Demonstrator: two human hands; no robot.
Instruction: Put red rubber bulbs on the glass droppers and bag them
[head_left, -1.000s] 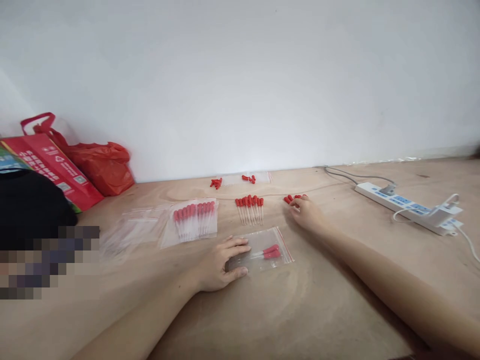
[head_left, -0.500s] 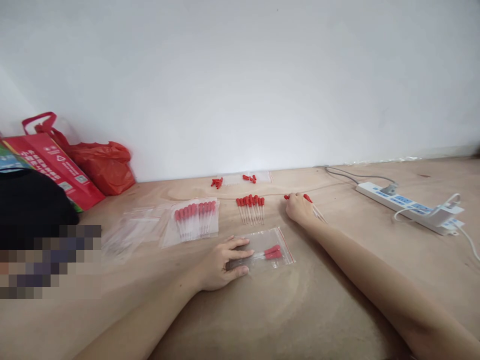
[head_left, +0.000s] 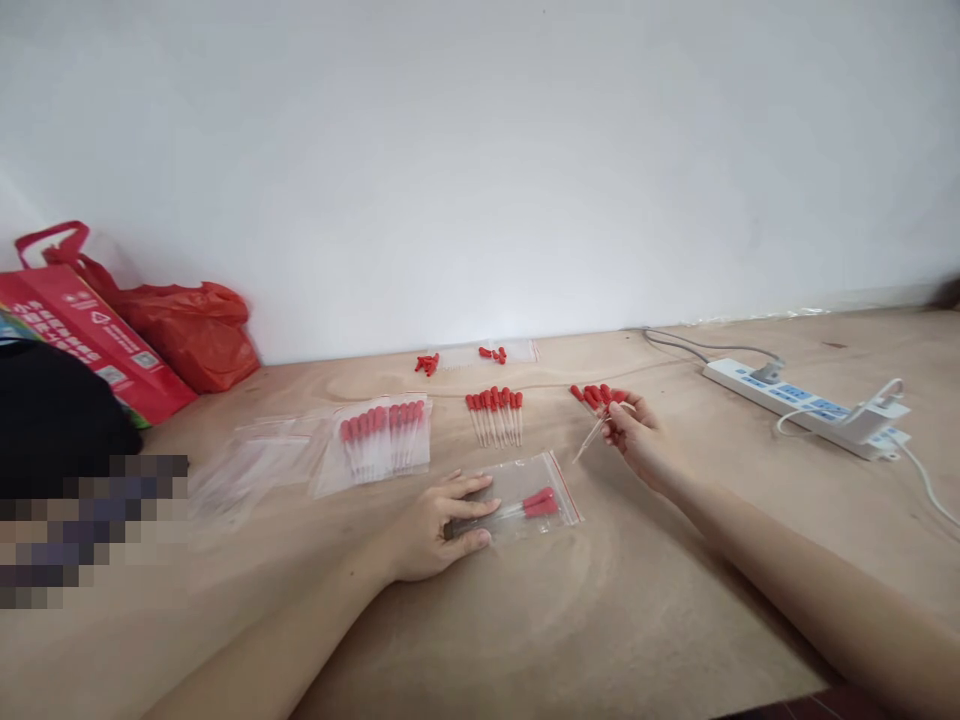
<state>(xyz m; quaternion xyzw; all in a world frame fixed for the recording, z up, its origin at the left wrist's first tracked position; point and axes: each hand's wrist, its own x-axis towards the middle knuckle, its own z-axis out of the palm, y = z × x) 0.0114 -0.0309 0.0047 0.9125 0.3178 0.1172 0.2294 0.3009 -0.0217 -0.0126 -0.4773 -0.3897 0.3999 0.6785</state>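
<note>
My left hand (head_left: 450,520) lies with fingers spread on a clear zip-lock bag (head_left: 517,470), pressing it to the table. Inside that bag are red-bulbed droppers (head_left: 541,503), their glass stems partly under my fingers. My right hand (head_left: 634,435) is closed on a dropper (head_left: 591,440), its thin tip pointing down and left; whether it grips more than one I cannot tell. Just behind these fingers lies a small cluster of red-bulbed droppers (head_left: 592,394), partly hidden. A neat row of droppers (head_left: 495,402) rests left of it.
Left of my hands lie bags filled with droppers (head_left: 382,430) and a stack of clear zip-lock bags (head_left: 259,460). Red rubber bulbs (head_left: 427,364) sit near the wall. A white power strip (head_left: 806,405) with cords stands at the right, red bags (head_left: 187,330) and a black item (head_left: 60,420) at the left.
My right hand has drawn back and turned over from the right cluster of droppers, now with a dropper in its fingers. My left hand stays on the bag. The view has shifted slightly.
</note>
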